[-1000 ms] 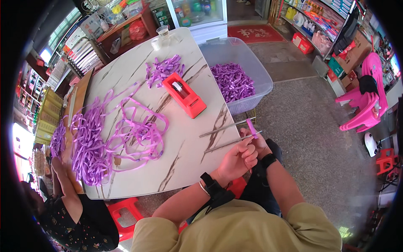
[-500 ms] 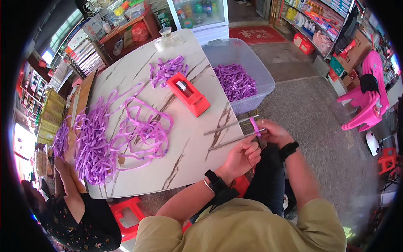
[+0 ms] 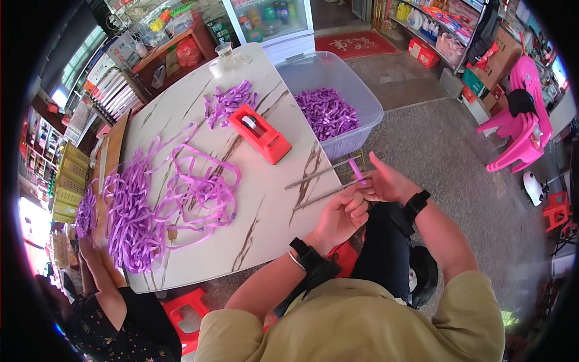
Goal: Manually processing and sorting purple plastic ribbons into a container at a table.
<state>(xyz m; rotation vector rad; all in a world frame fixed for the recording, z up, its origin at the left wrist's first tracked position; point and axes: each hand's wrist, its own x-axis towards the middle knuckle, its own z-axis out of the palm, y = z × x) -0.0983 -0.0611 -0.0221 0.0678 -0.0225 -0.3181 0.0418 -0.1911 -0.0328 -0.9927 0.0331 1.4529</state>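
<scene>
A short piece of purple ribbon (image 3: 356,171) is wrapped around a pair of thin metal rods (image 3: 310,175) that jut over the table's right edge. My left hand (image 3: 342,218) is closed, its fingers curled and its fingertips pinching at the lower end of this ribbon. Close beside it, my right hand (image 3: 391,181) has its thumb raised away from the fingers, which are near the same ribbon end. A red tape dispenser (image 3: 269,142) stands on the table. Long purple ribbons lie in a loose tangle (image 3: 202,193) and a thick bundle (image 3: 134,211) to the left.
A translucent bin (image 3: 368,114) full of purple ribbon pieces stands against the right side of the marble-patterned table (image 3: 265,229). More pieces form a small pile (image 3: 229,101) behind the dispenser. Another person (image 3: 108,308) sits at left. Red stool (image 3: 184,311) and pink chair (image 3: 522,123) stand nearby.
My right thumb has lifted off the ribbon and points up. The ribbon on the rods now leans and looks flatter. The whole view has shifted slightly.
</scene>
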